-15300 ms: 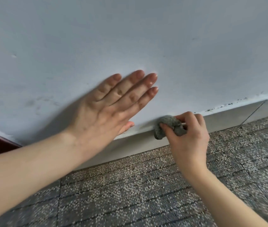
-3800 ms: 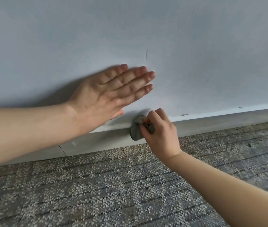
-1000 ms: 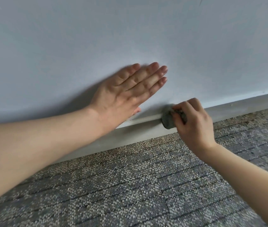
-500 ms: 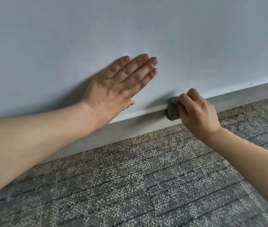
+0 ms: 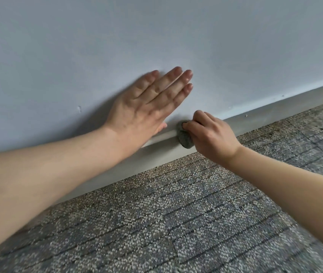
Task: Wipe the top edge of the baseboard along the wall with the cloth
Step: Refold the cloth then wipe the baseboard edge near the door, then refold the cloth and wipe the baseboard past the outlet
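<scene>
A grey baseboard (image 5: 263,117) runs along the foot of a pale blue-white wall (image 5: 156,36), rising toward the right. My right hand (image 5: 209,134) is closed around a small bunched grey cloth (image 5: 184,137) and presses it onto the baseboard's top edge and face. My left hand (image 5: 146,109) lies flat on the wall just left of the cloth, fingers spread and pointing up-right, its heel down at the baseboard. Most of the cloth is hidden under my right fingers.
Grey speckled carpet (image 5: 176,223) covers the floor up to the baseboard. A small chip (image 5: 79,108) marks the wall left of my left hand. Small specks (image 5: 246,115) sit on the baseboard's top edge to the right.
Over the last second both hands have shifted a little along the wall. The cloth stays pressed on the top edge, and my right hand now sits closer to my left hand.
</scene>
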